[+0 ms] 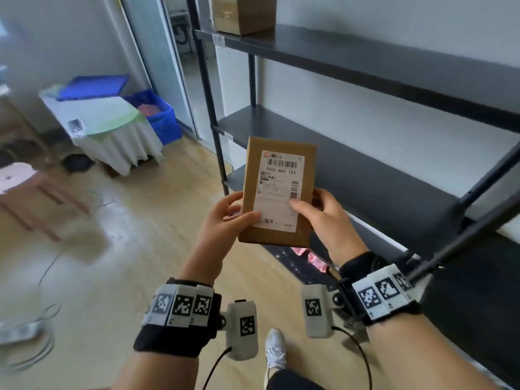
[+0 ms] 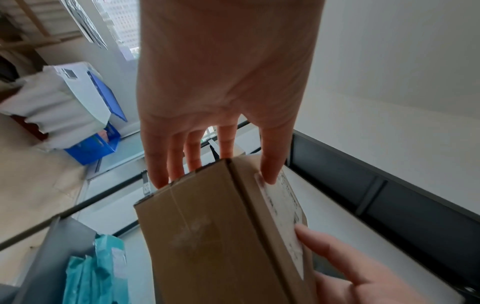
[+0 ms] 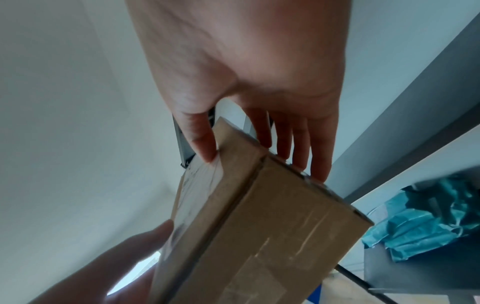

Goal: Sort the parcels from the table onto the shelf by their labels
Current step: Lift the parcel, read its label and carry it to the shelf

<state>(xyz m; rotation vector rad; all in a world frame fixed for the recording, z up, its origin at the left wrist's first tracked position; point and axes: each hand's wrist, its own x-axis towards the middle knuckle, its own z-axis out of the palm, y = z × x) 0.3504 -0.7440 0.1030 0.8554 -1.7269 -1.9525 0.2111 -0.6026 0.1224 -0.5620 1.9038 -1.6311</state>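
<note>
Both hands grip one brown parcel point(image 1: 277, 192), left hand point(image 1: 225, 220) at its 8 o'clock, right hand point(image 1: 323, 218) at 4, label facing up. Dark shelf point(image 1: 365, 170) sits right behind it, one more box point(image 1: 243, 12) on top at 12 (teal bags point(image 3: 426, 218) lower down). Covered counter point(image 1: 112, 119) at 10, two blue crates point(image 1: 160, 114) beside it.

The floor point(image 1: 157, 220) is light wood and the wall point(image 1: 365, 18) is white. At ten o'clock a small table with a white cloth point(image 1: 112, 136) stands beside blue bins point(image 1: 163, 114). A pink stool point(image 1: 17, 178) sits at nine o'clock.
</note>
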